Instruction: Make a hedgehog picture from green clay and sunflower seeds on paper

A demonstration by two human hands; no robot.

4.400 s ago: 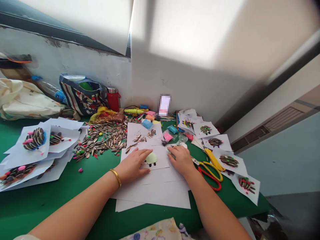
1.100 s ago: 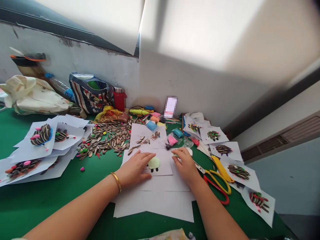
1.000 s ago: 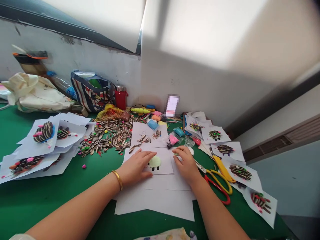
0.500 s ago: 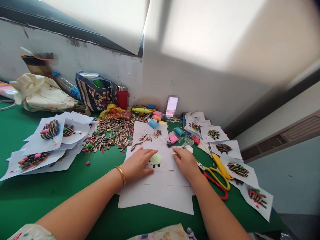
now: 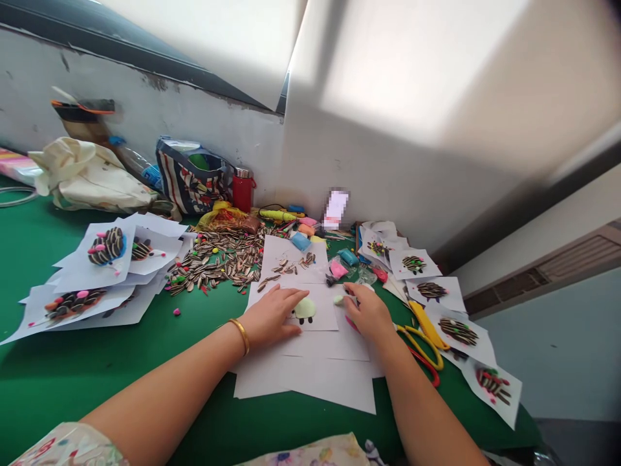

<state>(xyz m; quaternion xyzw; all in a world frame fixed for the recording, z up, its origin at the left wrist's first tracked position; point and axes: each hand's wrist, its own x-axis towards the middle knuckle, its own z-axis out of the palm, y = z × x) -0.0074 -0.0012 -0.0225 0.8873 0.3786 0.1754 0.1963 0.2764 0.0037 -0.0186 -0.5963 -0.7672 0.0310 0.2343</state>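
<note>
My left hand (image 5: 273,315) lies flat with fingers spread on a white sheet of paper (image 5: 317,323), holding nothing. Beside its fingertips, a flattened pale green clay shape (image 5: 305,309) with small black feet is stuck to that sheet. My right hand (image 5: 369,312) hovers low over the papers to the right, its thumb and index finger apart. A small pale green clay lump (image 5: 338,300) sits just left of those fingertips. Something pink (image 5: 351,323) shows under the hand, too covered to name. Scissors (image 5: 421,349) with yellow and red handles lie beside the right wrist, partly hidden.
Sunflower seeds (image 5: 228,255) are heaped behind my left hand, with a few on the upper sheet (image 5: 273,246). Clay packs, one blue (image 5: 300,241), lie farther back. Seed-and-clay pictures stand in a left stack (image 5: 97,278) and a right row (image 5: 458,330). A red bottle (image 5: 242,191) stands by the wall.
My right hand has shifted slightly right and its fingers have parted. The pale green lump, earlier at its fingertips, now lies clear of them. My left hand stays in place on the sheet.
</note>
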